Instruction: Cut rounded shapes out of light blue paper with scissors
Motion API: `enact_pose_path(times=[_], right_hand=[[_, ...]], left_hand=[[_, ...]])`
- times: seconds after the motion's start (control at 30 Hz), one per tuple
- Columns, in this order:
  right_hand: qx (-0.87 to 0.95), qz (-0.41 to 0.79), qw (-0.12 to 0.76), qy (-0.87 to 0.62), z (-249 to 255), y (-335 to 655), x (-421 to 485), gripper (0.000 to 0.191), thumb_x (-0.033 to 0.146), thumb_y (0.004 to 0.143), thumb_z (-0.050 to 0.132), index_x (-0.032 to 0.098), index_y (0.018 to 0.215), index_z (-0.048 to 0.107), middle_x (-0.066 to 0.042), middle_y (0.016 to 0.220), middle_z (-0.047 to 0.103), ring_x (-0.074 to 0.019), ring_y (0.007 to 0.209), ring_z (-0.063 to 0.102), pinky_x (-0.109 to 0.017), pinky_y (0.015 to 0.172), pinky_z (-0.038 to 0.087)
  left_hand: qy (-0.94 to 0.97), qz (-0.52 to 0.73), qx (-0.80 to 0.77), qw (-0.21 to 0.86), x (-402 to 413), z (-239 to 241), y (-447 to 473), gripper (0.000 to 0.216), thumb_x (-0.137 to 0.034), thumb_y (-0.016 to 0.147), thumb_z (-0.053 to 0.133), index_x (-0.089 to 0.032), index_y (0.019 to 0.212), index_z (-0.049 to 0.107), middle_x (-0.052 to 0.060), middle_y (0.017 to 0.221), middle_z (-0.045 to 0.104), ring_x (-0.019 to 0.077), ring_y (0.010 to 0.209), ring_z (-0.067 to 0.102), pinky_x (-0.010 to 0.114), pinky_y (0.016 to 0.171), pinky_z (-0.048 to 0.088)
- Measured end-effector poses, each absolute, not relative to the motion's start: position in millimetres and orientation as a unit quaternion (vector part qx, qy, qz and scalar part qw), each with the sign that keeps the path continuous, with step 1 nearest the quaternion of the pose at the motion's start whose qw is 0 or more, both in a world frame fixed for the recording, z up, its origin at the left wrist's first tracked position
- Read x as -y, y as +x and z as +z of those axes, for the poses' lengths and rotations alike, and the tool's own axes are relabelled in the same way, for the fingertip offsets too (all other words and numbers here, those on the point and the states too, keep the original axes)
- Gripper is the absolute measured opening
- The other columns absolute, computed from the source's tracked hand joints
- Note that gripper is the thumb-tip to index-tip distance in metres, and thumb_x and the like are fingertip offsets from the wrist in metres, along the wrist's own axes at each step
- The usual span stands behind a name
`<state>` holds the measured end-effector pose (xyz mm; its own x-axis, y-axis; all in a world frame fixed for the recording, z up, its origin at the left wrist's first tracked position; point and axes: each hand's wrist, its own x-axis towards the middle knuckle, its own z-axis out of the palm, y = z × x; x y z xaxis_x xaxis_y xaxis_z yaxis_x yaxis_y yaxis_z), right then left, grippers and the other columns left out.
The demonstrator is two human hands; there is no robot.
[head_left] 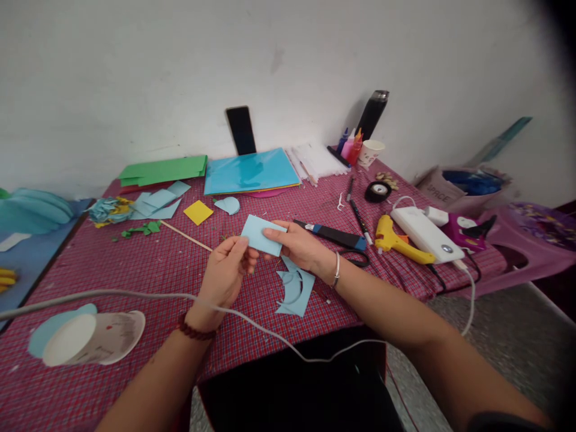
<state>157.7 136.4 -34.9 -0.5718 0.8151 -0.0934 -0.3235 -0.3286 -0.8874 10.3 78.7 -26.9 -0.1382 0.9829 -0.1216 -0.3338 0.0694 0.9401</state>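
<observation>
A light blue piece of paper (258,233) is held above the table between both hands. My left hand (225,267) pinches its lower left corner between thumb and fingers. With the thumb on top and fingers beneath, my right hand (299,243) grips its right side. Below my right hand lie light blue paper offcuts (306,291) with curved cut edges. Close by on the right are a box cutter (333,235) and black-handled scissors (357,259), the scissors partly hidden. A thin wooden stick (186,235) lies to the left of my left hand.
A yellow glue gun (400,242) and white power bank (427,234) sit at right. A white cable (252,322) crosses in front of my left forearm. Paper cups (96,338) lie front left. Blue sheets (252,171), a phone (241,130) and a dark bottle (372,114) are at the back.
</observation>
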Motion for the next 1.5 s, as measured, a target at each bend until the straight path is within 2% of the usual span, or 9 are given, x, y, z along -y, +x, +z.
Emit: enact_pose_path(times=[0.1, 0.2, 0.47, 1.07, 1.5], right_hand=[[0.469, 0.77, 0.339, -0.269, -32, 159, -135, 0.035, 0.042, 0.072, 0.073, 0.014, 0.089, 0.061, -0.001, 0.072, 0.066, -0.0096, 0.058, 0.06, -0.023, 0.055, 0.052], [0.485, 0.761, 0.326, -0.283, -31, 158, -133, 0.034, 0.041, 0.072, 0.074, 0.014, 0.09, 0.062, 0.0, 0.066, 0.065, -0.0092, 0.055, 0.06, -0.021, 0.052, 0.052], [0.485, 0.755, 0.335, -0.289, -32, 157, -133, 0.028, 0.032, 0.073, 0.074, 0.013, 0.091, 0.062, 0.001, 0.068, 0.064, -0.0076, 0.056, 0.059, -0.019, 0.051, 0.051], [0.458, 0.778, 0.324, -0.283, -35, 159, -136, 0.032, 0.033, 0.068, 0.078, 0.014, 0.087, 0.061, 0.001, 0.064, 0.067, -0.0077, 0.051, 0.061, -0.017, 0.049, 0.051], [0.447, 0.786, 0.327, -0.276, -37, 159, -137, 0.021, 0.022, 0.075, 0.073, 0.013, 0.089, 0.061, 0.001, 0.066, 0.067, -0.0069, 0.052, 0.062, -0.016, 0.052, 0.053]], left_hand=[[0.343, 0.615, -0.472, 0.531, -80, -30, 10, 0.022, -0.036, 0.073, 0.069, -0.015, 0.07, 0.061, -0.001, 0.059, 0.062, 0.0084, 0.051, 0.054, 0.019, 0.046, 0.04], [0.338, 0.631, -0.479, 0.508, -80, -31, 10, 0.023, -0.036, 0.072, 0.07, -0.015, 0.07, 0.061, -0.001, 0.058, 0.061, 0.0088, 0.051, 0.054, 0.02, 0.047, 0.04], [0.349, 0.631, -0.491, 0.489, -80, -30, 9, 0.023, -0.036, 0.072, 0.069, -0.015, 0.069, 0.061, -0.001, 0.058, 0.061, 0.0088, 0.051, 0.054, 0.02, 0.047, 0.04], [0.424, 0.618, -0.506, 0.427, -83, -37, 3, 0.022, -0.035, 0.079, 0.063, -0.015, 0.069, 0.063, -0.001, 0.06, 0.061, 0.0088, 0.052, 0.053, 0.02, 0.049, 0.042], [0.509, 0.582, -0.539, 0.335, -82, -38, -3, 0.023, -0.034, 0.083, 0.058, -0.016, 0.069, 0.063, 0.0, 0.061, 0.061, 0.0095, 0.052, 0.054, 0.021, 0.05, 0.045]])
